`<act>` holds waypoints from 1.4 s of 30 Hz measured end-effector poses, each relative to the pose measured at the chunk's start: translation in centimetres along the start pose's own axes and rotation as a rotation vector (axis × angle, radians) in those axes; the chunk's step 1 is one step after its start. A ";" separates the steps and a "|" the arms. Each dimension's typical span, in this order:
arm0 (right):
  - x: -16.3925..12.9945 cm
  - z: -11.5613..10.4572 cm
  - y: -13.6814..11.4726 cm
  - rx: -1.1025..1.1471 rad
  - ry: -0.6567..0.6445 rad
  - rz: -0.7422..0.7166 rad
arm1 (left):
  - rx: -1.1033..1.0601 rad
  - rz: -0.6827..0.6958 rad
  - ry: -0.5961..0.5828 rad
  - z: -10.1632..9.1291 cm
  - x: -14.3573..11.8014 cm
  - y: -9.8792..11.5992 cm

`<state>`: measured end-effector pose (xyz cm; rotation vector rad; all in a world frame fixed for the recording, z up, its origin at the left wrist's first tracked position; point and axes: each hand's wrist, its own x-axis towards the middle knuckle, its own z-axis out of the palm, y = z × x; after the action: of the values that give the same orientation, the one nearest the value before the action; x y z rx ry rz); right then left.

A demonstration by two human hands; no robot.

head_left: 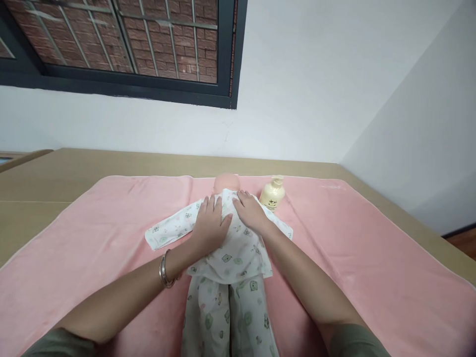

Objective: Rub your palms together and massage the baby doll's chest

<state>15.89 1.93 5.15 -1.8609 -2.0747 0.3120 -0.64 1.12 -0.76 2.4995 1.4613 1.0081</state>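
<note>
**Both hands flat on the doll's top — smoothing/closing the front, nothing grasped**

Grip state: left hand (pixel 210 218) lies open, palm down, fingers spread on the chest of the printed top (pixel 232 250). Right hand (pixel 251 210) is the same — open, flat, fingers pointing toward the collar. Neither hand is closed around anything; both press cloth.

Between the two hands: the centre front of the top, bunched slightly at the neckline. Just beyond the fingertips: the doll's head (pixel 226 182), lying face up, partly hidden by the collar.

Left of the left hand: one sleeve (pixel 169 232) spread out flat. The other sleeve runs under the right forearm, mostly hidden. Toward the wrists: the hem, then matching printed trousers (pixel 228 312) running down to the frame edge. A metal bangle (pixel 165 270) sits on the left wrist.

Just beyond and right of the right hand: a cream pump bottle (pixel 272 193), upright, close to the doll's shoulder but apart from the hand.

Under it all: pink towel (pixel 353 263) over a tan surface (pixel 55 183).

Judgement: the dressing step looks nearly done — top on, being settled at the chest. The next move calls for a pinch at the front edges or collar; I can't tell whether fasteners are there.
</note>
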 end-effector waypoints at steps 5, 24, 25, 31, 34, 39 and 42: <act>-0.8 0.8 -0.8 -0.075 0.032 -0.017 | -0.130 -0.194 -0.075 -0.6 2.2 -1.4; -2.9 1.0 -3.2 -0.148 0.047 -0.017 | -0.002 -0.190 -0.169 -2.4 3.3 -1.0; -3.4 1.1 -3.6 -0.162 0.044 -0.033 | -0.017 -0.210 -0.197 -2.6 3.8 -1.3; -1.9 0.5 -1.9 -0.031 0.020 -0.015 | 0.141 -0.074 -0.043 -1.7 2.0 -0.2; -0.1 -0.2 -0.1 0.031 -0.010 -0.016 | 0.164 -0.003 0.034 -0.9 0.5 0.9; -1.1 -0.4 -1.2 -0.076 -0.018 -0.031 | 0.093 -0.078 -0.037 -1.4 1.6 0.0; -3.0 0.0 -3.2 -0.184 -0.008 -0.045 | -0.008 -0.189 -0.159 -2.2 3.2 -1.3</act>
<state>13.19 -1.45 6.10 -1.9133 -2.2137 0.1203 -1.78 3.82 2.05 2.3208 1.6031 0.7632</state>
